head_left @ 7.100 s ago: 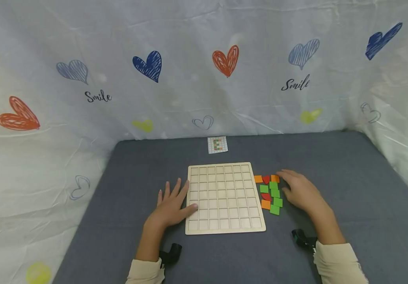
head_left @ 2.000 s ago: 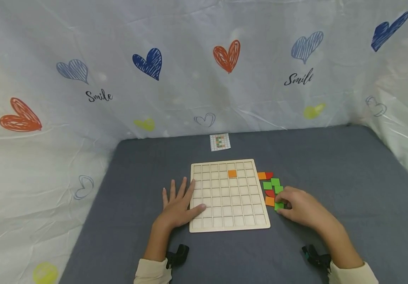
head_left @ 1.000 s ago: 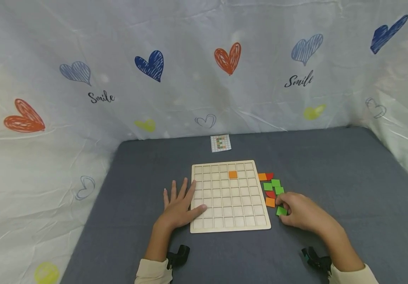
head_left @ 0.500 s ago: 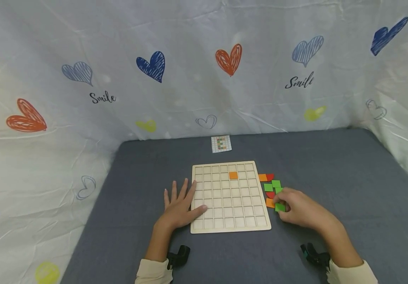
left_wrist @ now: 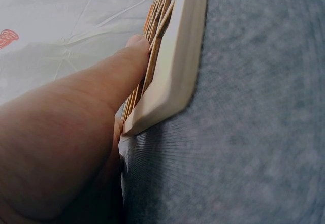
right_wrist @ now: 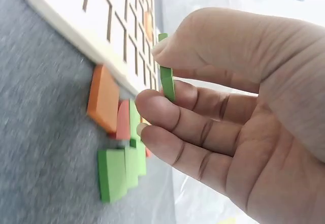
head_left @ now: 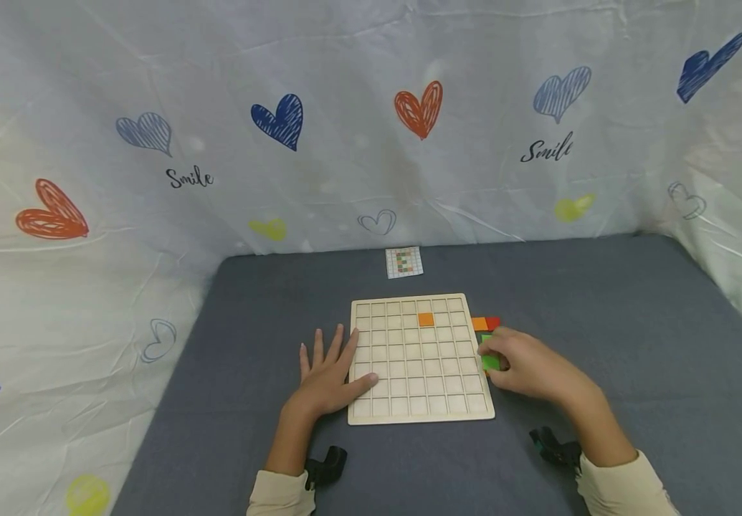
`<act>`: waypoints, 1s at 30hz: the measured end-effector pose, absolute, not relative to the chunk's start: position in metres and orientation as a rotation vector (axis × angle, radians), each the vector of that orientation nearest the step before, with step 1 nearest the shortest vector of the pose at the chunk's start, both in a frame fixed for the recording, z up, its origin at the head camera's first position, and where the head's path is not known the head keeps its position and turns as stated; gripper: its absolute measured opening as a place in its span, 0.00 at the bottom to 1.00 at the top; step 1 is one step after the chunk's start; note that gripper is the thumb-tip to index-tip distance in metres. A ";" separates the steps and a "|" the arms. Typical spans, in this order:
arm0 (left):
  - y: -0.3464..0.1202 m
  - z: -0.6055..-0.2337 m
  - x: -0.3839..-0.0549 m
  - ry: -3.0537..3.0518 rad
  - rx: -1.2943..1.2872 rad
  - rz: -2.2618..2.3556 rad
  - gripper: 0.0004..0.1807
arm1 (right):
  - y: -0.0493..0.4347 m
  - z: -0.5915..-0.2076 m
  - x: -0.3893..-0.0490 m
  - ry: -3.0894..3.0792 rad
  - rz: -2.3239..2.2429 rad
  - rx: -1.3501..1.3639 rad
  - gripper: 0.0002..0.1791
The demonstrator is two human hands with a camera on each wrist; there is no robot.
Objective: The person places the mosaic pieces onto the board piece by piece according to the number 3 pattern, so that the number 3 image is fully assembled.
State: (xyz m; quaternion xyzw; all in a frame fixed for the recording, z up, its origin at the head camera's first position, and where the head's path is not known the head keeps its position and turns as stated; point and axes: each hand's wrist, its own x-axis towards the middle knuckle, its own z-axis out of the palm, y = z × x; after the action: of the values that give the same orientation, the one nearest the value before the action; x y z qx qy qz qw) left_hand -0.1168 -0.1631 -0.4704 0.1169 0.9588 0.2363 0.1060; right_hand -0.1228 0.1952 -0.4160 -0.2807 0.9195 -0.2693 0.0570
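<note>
My right hand [head_left: 528, 364] pinches a green square tile [right_wrist: 167, 83] between thumb and fingertips, right by the board's right edge. Spread out flat, my left hand [head_left: 324, 380] lies at the left side of the wooden grid board [head_left: 421, 420], its thumb resting on the frame. One orange tile [head_left: 425, 319] sits in a cell of the board's second row. Under and beside the right hand, the right wrist view shows another orange tile [right_wrist: 103, 101], a red piece [right_wrist: 122, 120] and several green tiles [right_wrist: 115, 174], partly hidden by the hand in the head view.
Beyond the board lies a small card [head_left: 404, 262] printed with a coloured grid pattern. An orange tile [head_left: 479, 324] and a red piece [head_left: 492, 323] touch end to end at the board's upper right. Grey cloth [head_left: 267, 301] covers the table, with a heart-printed curtain [head_left: 345, 179] behind it.
An orange tile from the right-hand group now sits on the board. The right hand has picked up the nearest green tile and carried it left to the board's edge. The left hand keeps its place.
</note>
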 end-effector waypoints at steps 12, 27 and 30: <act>-0.163 -0.469 -0.117 2.820 0.328 0.674 0.51 | 0.172 -0.414 -0.140 2.790 -0.855 -0.939 0.13; -0.162 -0.466 -0.117 2.830 0.332 0.662 0.50 | 0.140 -0.424 -0.171 2.748 -0.859 -0.990 0.12; -0.162 -0.466 -0.117 2.828 0.333 0.670 0.50 | 0.135 -0.427 -0.176 2.745 -0.864 -1.012 0.11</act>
State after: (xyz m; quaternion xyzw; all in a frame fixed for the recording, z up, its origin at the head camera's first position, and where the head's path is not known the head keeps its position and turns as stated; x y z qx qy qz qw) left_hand -0.1165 -0.1620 -0.4657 0.1132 0.9611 0.2277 0.1081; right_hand -0.1758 0.1353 -0.4268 -0.3313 0.8990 -0.2829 0.0456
